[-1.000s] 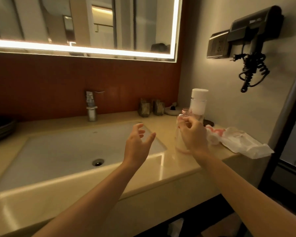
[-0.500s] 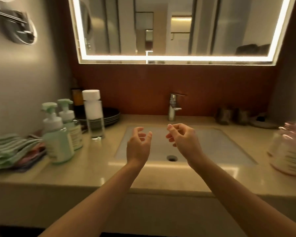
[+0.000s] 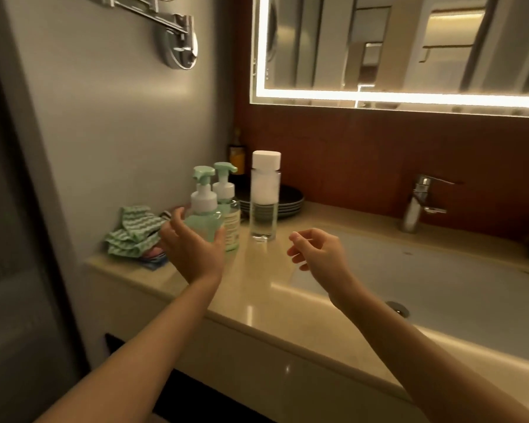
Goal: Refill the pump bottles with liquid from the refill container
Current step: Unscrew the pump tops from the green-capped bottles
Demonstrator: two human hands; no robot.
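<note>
Hands: left hand (image 3: 193, 245) was open and cupped around the near pump bottle (image 3: 203, 222), thumb on its left side, fingers on its right. Couldn't tell whether the grip was firm yet. Right hand (image 3: 318, 254) hung over the desk (image 3: 251, 288) by the sink (image 3: 440, 279), fingers loosely curled, holding nothing.

Near pump bottle stood upright at the desk's left end. The second pump bottle (image 3: 229, 209) stood right behind it, looking in contact. A tall white-capped bottle (image 3: 264, 196) stood just beside them; it may be the refill container, couldn't tell.

Risks, as judged:
- Pulling the near bottle out could drag or tip the second one, since they sat so close.
- The tall bottle looked narrow and top-heavy. A knuckle bump could topple it toward the sink or the stacked plates (image 3: 287, 199).
- A one-handed hold on a smooth bottle may slip while unscrewing the pump.
- Liquid could then spill on the desk and cloths (image 3: 135, 233).
</note>
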